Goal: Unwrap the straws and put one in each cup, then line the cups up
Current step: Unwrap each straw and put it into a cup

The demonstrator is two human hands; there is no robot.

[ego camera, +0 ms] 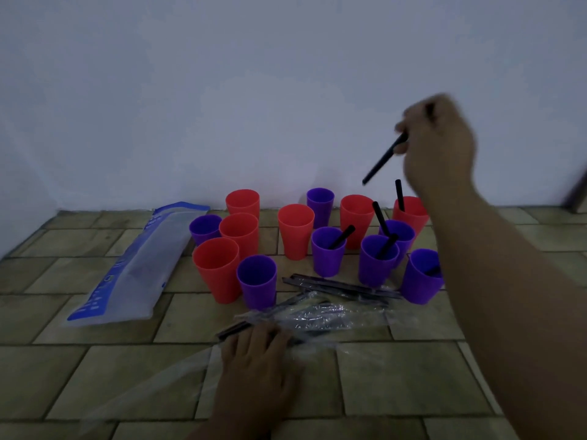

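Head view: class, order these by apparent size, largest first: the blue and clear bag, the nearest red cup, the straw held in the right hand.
1. Blue and clear bag
2. Nearest red cup
3. Held straw, thinnest by far, partly hidden in the right hand.

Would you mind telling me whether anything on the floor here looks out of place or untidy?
Nothing is spilled or tipped. The cups stand upright but in a loose cluster, not a line. Crumpled clear wrappers litter the floor in front of them under the left hand, and a large plastic bag lies to their left.
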